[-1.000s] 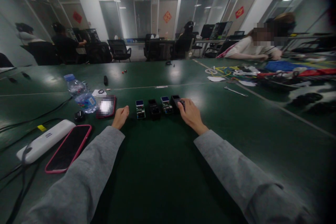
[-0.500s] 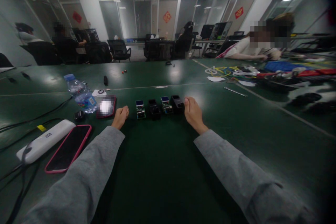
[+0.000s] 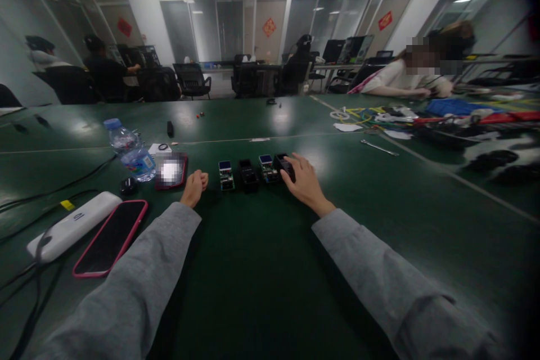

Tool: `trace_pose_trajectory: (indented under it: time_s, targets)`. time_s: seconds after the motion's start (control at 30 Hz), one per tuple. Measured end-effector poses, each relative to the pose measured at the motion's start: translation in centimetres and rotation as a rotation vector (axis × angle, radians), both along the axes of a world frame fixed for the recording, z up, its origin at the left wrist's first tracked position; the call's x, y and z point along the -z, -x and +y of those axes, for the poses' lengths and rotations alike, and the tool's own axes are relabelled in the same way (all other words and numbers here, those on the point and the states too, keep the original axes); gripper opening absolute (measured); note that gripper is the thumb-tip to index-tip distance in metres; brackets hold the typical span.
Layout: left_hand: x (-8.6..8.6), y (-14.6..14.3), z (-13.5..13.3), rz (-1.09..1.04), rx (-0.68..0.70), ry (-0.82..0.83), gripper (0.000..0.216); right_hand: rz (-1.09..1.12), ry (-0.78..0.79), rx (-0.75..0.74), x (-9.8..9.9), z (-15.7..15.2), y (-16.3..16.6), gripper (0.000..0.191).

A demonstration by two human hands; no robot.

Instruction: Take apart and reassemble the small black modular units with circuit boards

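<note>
A short row of small devices lies in the middle of the green table. From left to right these are a bare circuit board with a small screen (image 3: 226,175), a black plastic case (image 3: 247,174), a second circuit board with a screen (image 3: 268,169) and a second black case (image 3: 282,162). My right hand (image 3: 304,179) reaches over the right side of that last case, thumb and fingers apart; whether they touch it I cannot tell. To the left of the row, my left hand (image 3: 196,188) rests on the table, its fingers curled in with nothing visible in them.
On my left are a water bottle (image 3: 133,152), a phone with a lit screen (image 3: 171,171), a dark phone in a pink case (image 3: 112,239), a white power bank (image 3: 73,226) and cables. A wrench (image 3: 378,147) and a cable heap (image 3: 459,118) lie right, near a person (image 3: 392,79).
My right hand has opened from a closed shape and shifted left over the rightmost black case. My left hand stays curled in place.
</note>
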State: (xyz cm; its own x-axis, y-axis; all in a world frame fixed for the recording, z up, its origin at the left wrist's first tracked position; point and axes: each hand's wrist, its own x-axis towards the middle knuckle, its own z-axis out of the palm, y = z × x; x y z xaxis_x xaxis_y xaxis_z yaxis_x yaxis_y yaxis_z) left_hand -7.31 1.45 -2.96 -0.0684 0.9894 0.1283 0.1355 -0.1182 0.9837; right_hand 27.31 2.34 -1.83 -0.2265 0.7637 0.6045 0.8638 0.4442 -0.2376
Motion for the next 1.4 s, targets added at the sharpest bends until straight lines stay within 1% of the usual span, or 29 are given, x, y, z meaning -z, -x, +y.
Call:
trace_pose_trajectory:
  time_s: [0.1, 0.2, 0.27, 0.33, 0.43, 0.53, 0.67, 0.87, 0.93, 1.0, 1.13, 1.2, 1.27, 1.4]
  targets:
    - [-0.4, -0.3, -0.2, 0.007, -0.007, 0.021, 0.061, -0.013, -0.059, -0.055, -1.1, -1.4, 1.2, 0.044]
    - [-0.9, -0.5, -0.6, 0.108, 0.003, 0.032, 0.063, -0.118, -0.035, -0.203, -1.7, -3.0, 3.3, 0.042]
    - [-1.2, -0.7, -0.9, 0.219, 0.020, 0.016, 0.063, -0.194, -0.009, -0.347, -1.8, -3.8, 4.8, 0.042]
    - [-1.4, -0.8, -1.1, 0.312, 0.033, -0.005, 0.063, -0.236, -0.006, -0.460, -1.7, -4.4, 5.8, 0.043]
    - [-1.7, -0.9, -1.3, 0.368, 0.046, 0.008, 0.062, -0.234, -0.011, -0.513, -1.5, -4.7, 6.3, 0.044]
    - [-1.8, -1.0, -1.4, 0.385, 0.056, 0.030, 0.060, -0.219, 0.002, -0.502, -1.3, -4.6, 6.1, 0.048]
    - [-1.7, -1.0, -1.3, 0.405, 0.071, 0.004, 0.057, -0.232, 0.021, -0.499, -1.2, -4.4, 5.9, 0.054]
    - [-1.5, -0.9, -1.2, 0.439, 0.094, -0.028, 0.050, -0.208, 0.037, -0.550, -1.8, -4.9, 6.1, 0.059]
    - [-1.7, -1.0, -1.3, 0.435, 0.108, -0.037, 0.046, -0.198, 0.034, -0.538, -1.9, -4.9, 6.1, 0.059]
    - [-1.8, -1.1, -1.5, 0.416, 0.118, -0.043, 0.042, -0.173, 0.020, -0.473, -1.9, -4.8, 6.1, 0.054]
    - [-2.0, -1.4, -1.8, 0.431, 0.165, -0.063, 0.044, -0.064, -0.013, -0.217, -1.1, -4.1, 5.8, 0.042]
    - [-2.1, -1.5, -2.0, 0.480, 0.193, -0.073, 0.047, -0.031, -0.017, -0.123, -0.6, -3.6, 5.7, 0.040]
    - [-2.1, -1.5, -2.1, 0.524, 0.199, -0.088, 0.048, -0.039, -0.015, -0.098, -0.2, -3.3, 5.6, 0.039]
    - [-2.1, -1.6, -2.2, 0.555, 0.181, -0.125, 0.046, -0.098, -0.024, -0.131, 0.2, -3.2, 5.6, 0.036]
